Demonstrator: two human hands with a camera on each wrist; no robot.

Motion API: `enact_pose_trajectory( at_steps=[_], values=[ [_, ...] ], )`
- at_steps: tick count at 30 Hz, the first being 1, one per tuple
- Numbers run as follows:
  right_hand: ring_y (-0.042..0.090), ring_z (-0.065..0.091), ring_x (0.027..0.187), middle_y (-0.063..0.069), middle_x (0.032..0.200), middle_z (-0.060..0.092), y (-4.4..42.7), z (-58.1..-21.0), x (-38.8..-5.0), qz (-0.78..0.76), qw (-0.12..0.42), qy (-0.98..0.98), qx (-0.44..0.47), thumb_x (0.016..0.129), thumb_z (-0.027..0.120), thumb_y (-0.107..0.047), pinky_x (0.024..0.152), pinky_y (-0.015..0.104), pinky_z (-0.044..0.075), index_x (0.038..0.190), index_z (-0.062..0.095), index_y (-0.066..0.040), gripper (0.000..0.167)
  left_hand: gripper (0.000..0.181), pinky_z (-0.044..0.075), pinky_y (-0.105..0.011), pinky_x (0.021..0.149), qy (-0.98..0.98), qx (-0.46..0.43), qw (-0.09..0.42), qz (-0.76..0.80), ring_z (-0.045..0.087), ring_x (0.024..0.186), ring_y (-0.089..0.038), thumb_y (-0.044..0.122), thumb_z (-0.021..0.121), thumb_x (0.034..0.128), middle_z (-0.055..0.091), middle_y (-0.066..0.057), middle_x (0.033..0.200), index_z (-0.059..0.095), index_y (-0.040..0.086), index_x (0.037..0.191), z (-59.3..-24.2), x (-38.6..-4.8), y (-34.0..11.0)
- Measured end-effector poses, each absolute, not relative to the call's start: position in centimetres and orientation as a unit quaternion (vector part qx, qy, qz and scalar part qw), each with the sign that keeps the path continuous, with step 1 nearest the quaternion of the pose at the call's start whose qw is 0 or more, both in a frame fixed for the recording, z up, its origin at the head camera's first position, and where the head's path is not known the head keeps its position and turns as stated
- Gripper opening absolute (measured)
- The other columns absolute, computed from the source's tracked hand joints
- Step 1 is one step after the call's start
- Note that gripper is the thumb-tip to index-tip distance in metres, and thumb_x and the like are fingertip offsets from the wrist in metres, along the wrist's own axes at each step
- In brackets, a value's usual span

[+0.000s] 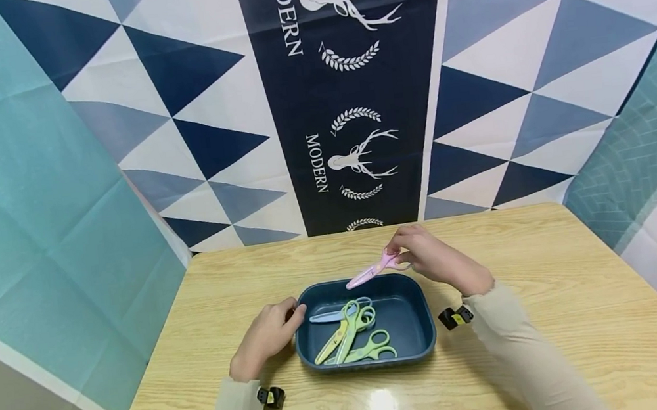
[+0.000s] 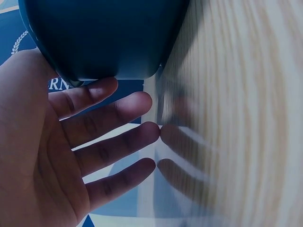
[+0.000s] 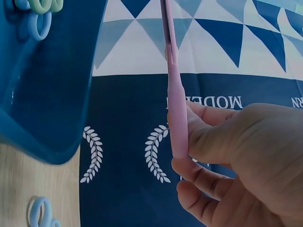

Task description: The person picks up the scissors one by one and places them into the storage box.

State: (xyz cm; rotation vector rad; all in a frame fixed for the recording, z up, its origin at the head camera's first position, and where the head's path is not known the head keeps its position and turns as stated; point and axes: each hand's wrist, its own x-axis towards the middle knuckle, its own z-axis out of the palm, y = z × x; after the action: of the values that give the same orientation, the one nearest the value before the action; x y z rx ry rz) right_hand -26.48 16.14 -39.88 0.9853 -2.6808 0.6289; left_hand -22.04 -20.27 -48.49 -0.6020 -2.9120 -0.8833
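Pink scissors (image 1: pixel 366 275) are pinched by the handle in my right hand (image 1: pixel 431 256), above the back rim of a dark blue plastic tray (image 1: pixel 410 322). The blades point left and slightly down; the right wrist view shows the pink scissors (image 3: pixel 178 113) edge-on between thumb and fingers. My left hand (image 1: pixel 266 333) holds the tray's left rim, thumb over the edge and forefinger against the outer wall. Its other fingers (image 2: pixel 118 144) extend beside the tray. Inside lie light blue scissors (image 1: pixel 324 317), yellow scissors (image 1: pixel 331 343) and green scissors (image 1: pixel 349 335), overlapping, with more green scissors (image 1: pixel 372 347) in front.
The tray stands on a light wood-grain table (image 1: pixel 499 373). A patterned cloth (image 1: pixel 354 97) hangs behind it. A light blue handle loop (image 3: pixel 40 213) shows on the wood beside the tray in the right wrist view. Each wrist carries a small black camera (image 1: pixel 272 397).
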Motion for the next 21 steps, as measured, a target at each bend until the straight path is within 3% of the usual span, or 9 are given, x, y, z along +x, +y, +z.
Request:
enact_pose_trajectory(
  at_steps=[21],
  values=[
    [0.026,0.061,0.096,0.006,0.097,0.068,13.5,-41.2,-26.1,0.224,0.077,-0.903,0.358,0.089,0.072,0.006,0.091,0.047,0.052,0.098,0.075,-0.005,0.014,0.031,0.036,-0.022,0.054,-0.942,-0.188,0.024,-0.275,0.044,0.053,-0.005,0.040,0.052,0.1078,0.042,0.009,0.061,0.055,0.023,0.082,-48.6,-22.1,-20.1]
  ],
)
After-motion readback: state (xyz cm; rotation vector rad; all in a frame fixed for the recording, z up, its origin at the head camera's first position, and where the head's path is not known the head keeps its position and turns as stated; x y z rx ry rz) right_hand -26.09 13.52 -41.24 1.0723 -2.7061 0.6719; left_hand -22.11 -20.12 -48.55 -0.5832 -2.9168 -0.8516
